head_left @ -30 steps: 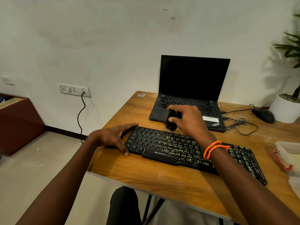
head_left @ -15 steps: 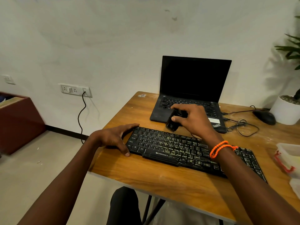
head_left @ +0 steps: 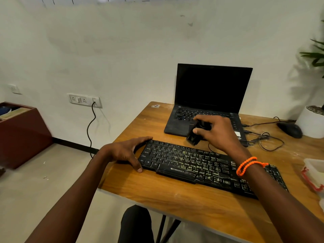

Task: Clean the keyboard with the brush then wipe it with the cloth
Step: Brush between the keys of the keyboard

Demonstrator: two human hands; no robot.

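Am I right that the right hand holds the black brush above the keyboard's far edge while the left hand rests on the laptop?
Not quite: the head view shows the left hand resting at the keyboard's left end, not on the laptop. The right hand does hold the black brush there.

The right hand (head_left: pixel 217 132), gripping the black brush (head_left: pixel 194 135), is now lifted back off the keyboard (head_left: pixel 201 165) and sits over the front edge of the laptop (head_left: pixel 177 127), further right than a second ago. The brush end hangs just above the keyboard's back row, tilted down to the left.
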